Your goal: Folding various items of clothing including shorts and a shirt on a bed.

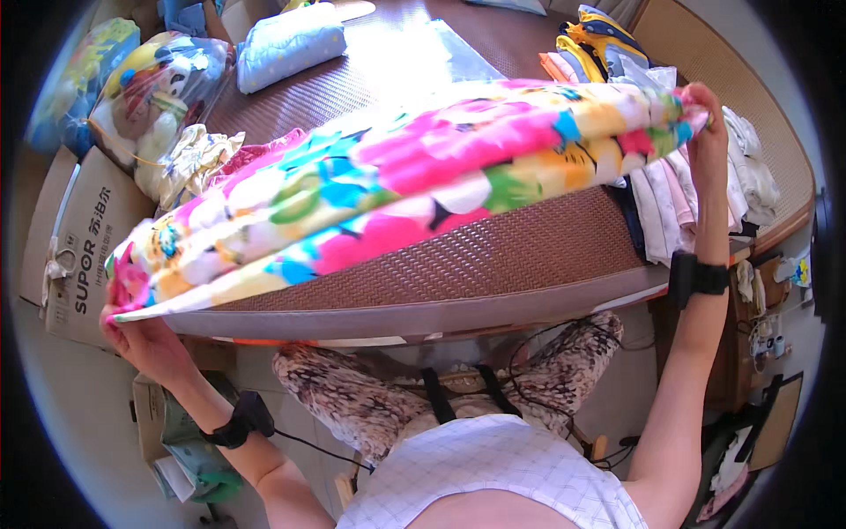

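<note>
A large, brightly patterned cloth (423, 165) in pink, turquoise, green and yellow stretches between my two hands above the bed. My left hand (147, 347) grips its near left end, low beside a cardboard box. Farther out and higher, my right hand (704, 116) clutches the bunched right end. The cloth hangs in long folds and is slightly blurred. Beneath it lies a brown woven mat (476, 254) on the bed, partly covered from view. Each of my forearms wears a black strapped device.
Folded pale clothes (661, 205) and a yellow-and-grey clothing stack (595, 49) lie at right. A rolled light-blue quilt (291, 46) rests at the back. Bagged plush toys (165, 92), crumpled cream fabric (198, 162) and a Supor cardboard box (92, 244) are at left. A cable (324, 449) runs beside my legs.
</note>
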{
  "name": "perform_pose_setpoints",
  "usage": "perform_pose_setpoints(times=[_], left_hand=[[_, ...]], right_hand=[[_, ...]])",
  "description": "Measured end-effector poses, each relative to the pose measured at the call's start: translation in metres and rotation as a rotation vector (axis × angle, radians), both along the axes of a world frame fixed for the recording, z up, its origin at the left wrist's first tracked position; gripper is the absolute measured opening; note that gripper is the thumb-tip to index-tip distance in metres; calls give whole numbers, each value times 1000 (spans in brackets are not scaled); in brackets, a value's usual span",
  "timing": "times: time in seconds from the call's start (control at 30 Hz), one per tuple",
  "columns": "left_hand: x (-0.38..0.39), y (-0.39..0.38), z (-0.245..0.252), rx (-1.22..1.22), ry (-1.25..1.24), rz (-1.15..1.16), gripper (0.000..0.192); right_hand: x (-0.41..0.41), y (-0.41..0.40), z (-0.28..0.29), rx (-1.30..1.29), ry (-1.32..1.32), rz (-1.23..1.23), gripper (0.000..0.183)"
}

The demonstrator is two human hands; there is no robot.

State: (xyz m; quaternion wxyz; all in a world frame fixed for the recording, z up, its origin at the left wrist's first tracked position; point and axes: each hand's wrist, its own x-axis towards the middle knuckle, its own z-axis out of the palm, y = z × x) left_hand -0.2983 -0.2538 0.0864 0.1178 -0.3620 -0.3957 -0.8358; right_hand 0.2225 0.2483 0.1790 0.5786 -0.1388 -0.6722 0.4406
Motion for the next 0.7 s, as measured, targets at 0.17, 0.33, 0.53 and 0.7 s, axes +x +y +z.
perform_pose_setpoints(times=[0.17,0.33,0.53,0.7], left_hand=[[12,-7,-59,-547,63,-8,9],[31,-7,-96,-997,189,106,16],[35,-21,-98,-1088,246,282,15],[49,-22,-87,-1169,336,319,29]], right_hand=[[15,-27,-77,448,-658,-326,27],[21,-76,-138,638,-1107,-474,25],[43,-102,-116,574,-1234,-451,36],[54,-98,-102,258,-1092,-105,46]])
